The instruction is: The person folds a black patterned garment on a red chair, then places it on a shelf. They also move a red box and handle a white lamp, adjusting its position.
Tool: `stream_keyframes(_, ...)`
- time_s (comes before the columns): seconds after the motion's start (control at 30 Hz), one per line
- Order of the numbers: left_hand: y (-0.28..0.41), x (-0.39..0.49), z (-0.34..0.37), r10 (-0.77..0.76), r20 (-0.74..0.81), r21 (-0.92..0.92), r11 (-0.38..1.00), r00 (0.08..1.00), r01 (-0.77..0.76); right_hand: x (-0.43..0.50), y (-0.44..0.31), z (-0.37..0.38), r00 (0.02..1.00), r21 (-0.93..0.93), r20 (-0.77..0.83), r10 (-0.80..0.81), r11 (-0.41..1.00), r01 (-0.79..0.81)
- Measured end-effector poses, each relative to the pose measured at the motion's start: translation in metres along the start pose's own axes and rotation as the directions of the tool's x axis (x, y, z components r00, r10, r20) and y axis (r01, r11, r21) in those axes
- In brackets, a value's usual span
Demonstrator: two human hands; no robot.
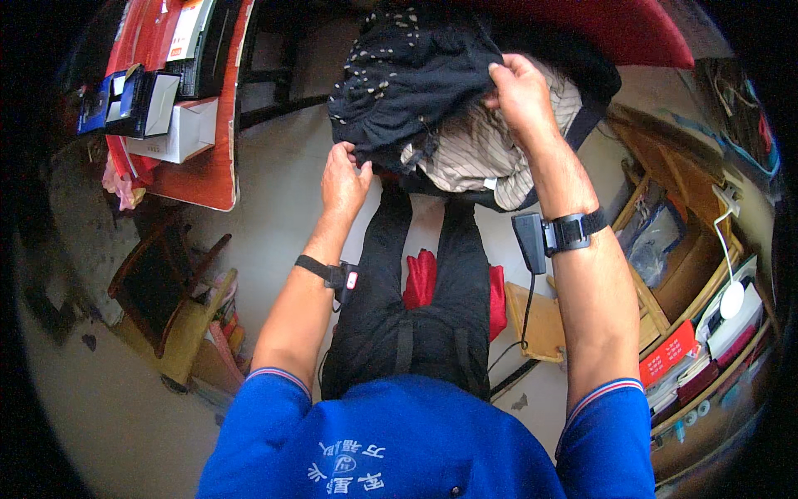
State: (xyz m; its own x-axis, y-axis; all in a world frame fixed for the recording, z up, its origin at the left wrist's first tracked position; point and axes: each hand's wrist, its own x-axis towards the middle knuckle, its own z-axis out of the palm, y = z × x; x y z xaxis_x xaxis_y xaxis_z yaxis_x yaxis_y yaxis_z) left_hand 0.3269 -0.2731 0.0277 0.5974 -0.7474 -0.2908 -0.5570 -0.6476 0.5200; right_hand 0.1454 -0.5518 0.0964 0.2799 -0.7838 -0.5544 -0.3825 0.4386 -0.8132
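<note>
A black knitted or cloth garment (424, 75) with pale specks along its upper left lies at the top middle. My left hand (346, 178) grips its lower left edge between thumb and fingers. Higher up, my right hand (520, 90) pinches its right edge. Beneath it shows a beige garment with dark stripes (480, 159), with a small white tag near its lower edge. More dark cloth lies around and under the striped one. What bears the pile is mostly hidden.
On the left, a red-brown table (218, 178) holds several boxes (193, 128). Below it stand chairs (162, 280). A wooden shelf unit (679, 274) with papers and a plastic bag is on the right. A red surface (648, 31) crosses the top right; a small wooden stool (536, 318) is beside my leg.
</note>
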Motion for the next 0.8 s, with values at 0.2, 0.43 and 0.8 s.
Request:
stream_keyframes(0.2,-0.018,-0.008,-0.044,-0.053,0.033,-0.123,0.991,0.998,0.057,-0.014,-0.015,0.003,0.992,0.114,0.081,0.098,0.988,-0.107)
stream_keyframes(0.43,0.034,0.002,-0.148,-0.009,-0.014,-0.517,0.856,1.000,0.000,-0.001,-0.038,-0.006,0.995,0.246,0.102,0.005,0.969,-0.030)
stream_keyframes(0.8,0.028,0.006,-0.035,0.039,0.456,0.065,0.995,0.889,-0.077,0.022,0.004,-0.037,0.989,-0.204,-0.108,0.100,0.972,-0.121)
